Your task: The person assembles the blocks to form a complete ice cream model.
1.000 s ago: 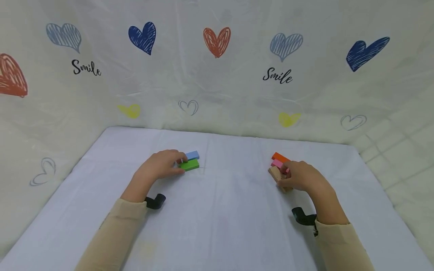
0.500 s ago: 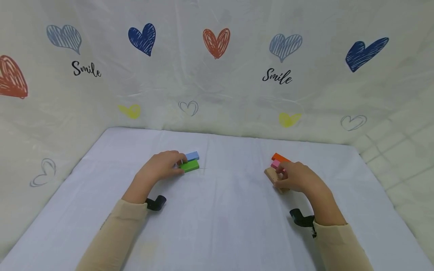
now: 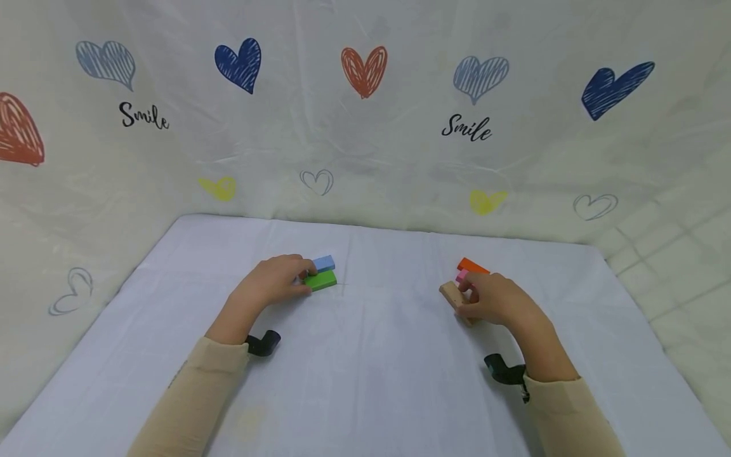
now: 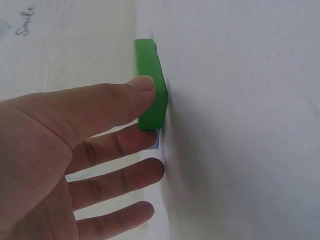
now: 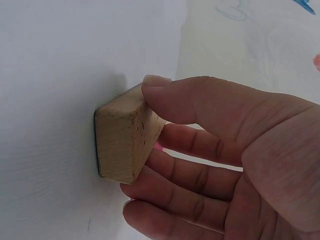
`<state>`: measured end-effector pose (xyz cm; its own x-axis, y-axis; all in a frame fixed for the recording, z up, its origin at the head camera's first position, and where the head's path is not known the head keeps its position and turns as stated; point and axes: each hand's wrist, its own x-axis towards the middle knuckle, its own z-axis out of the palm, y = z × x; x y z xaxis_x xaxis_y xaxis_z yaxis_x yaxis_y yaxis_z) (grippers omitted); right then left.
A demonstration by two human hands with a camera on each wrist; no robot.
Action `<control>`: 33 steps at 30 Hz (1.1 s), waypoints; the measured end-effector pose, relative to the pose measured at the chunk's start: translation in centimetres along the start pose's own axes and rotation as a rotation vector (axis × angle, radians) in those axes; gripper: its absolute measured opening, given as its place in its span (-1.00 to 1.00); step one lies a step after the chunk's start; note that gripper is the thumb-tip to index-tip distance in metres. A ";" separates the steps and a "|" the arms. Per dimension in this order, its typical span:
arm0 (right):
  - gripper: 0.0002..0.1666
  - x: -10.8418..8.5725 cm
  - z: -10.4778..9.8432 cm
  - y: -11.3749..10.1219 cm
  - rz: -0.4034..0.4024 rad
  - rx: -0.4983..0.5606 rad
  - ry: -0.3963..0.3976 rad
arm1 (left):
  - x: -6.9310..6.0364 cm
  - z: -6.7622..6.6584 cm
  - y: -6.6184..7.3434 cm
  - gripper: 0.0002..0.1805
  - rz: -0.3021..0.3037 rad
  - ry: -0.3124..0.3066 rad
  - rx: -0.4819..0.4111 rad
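Observation:
In the head view a green block (image 3: 321, 280) lies in front of a blue block (image 3: 324, 263). The left hand (image 3: 275, 279) pinches the green block between thumb and fingers; in the left wrist view the thumb presses on the near side of the green block (image 4: 151, 95). On the right, the right hand (image 3: 492, 298) grips a plain wooden block (image 3: 451, 293), its thumb on one side and fingers on the other in the right wrist view. A pink block (image 3: 461, 275), partly covered by the fingers, and an orange block (image 3: 473, 265) lie behind it.
A white cloth (image 3: 365, 355) covers the table. Behind it hangs a pale sheet (image 3: 400, 165) printed with hearts and the word Smile. Black bands with protruding parts are on both wrists.
The right hand has moved a little to the left together with the wooden block, which now sits farther from the orange one. The left hand and green block have barely shifted.

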<state>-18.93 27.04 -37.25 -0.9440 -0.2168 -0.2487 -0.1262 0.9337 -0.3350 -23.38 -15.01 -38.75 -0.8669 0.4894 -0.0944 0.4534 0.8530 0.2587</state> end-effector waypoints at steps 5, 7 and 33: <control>-0.52 0.0 0.1 -0.3 -0.011 0.015 -0.001 | 0.1 0.2 0.1 -0.62 0.001 -0.005 0.007; -0.52 0.1 0.3 -0.4 -0.014 0.021 -0.002 | 0.2 0.3 0.0 -0.62 0.004 -0.003 0.011; -0.54 0.6 1.2 -1.6 -0.040 0.035 0.022 | 0.2 0.4 0.5 -0.63 0.013 0.007 0.027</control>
<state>-18.94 25.11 -38.01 -0.9448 -0.2475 -0.2146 -0.1540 0.9138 -0.3758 -23.25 -14.41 -39.05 -0.8623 0.4994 -0.0841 0.4701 0.8511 0.2335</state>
